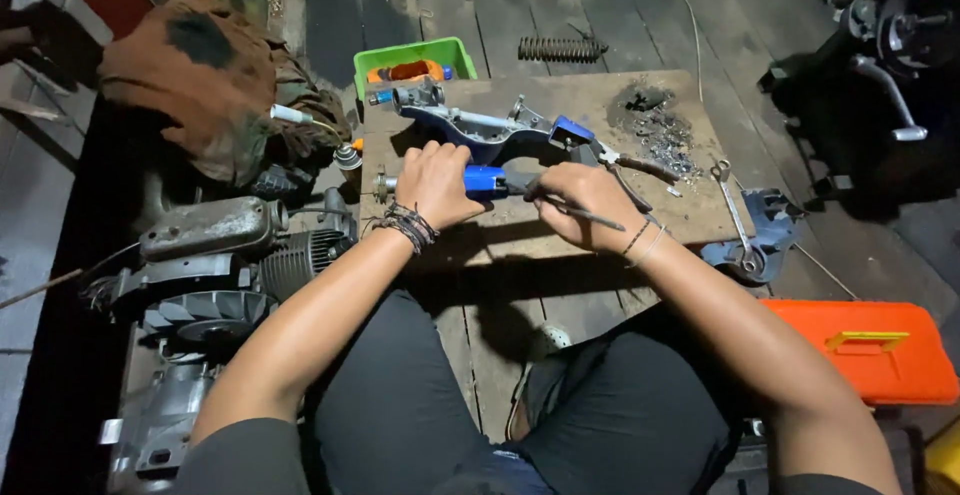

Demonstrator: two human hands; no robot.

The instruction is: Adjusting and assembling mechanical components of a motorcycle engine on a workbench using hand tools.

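Both hands at frame centre on a blue part, over the board point(560, 225).
Engine point(215, 265) lower left, orange toolbox point(870, 350) lower right. Left hand point(435, 183): fingers closed round the blue part point(486, 181), centre frame. Right hand point(585, 203): fingers pinched on a thin rod point(592, 217), tip at the part. Wrench point(735, 217) right of them.

Your left hand point(432, 183) closes on a bright blue handle point(486, 181) with a dull silver end, and dark braided bands ring that wrist, while your right hand point(585, 205) grips a thin dark grey tool point(590, 217). On the tan wooden surface point(690, 217), blotched with a black sooty patch point(655, 120), you see a pale grey-blue metal housing point(470, 127) with a blue cap. Around it lie a lime green tray point(415, 55), an orange toolbox point(875, 350) with a yellow latch, a silver spanner point(733, 210) and a brown rag point(205, 80) stained black.
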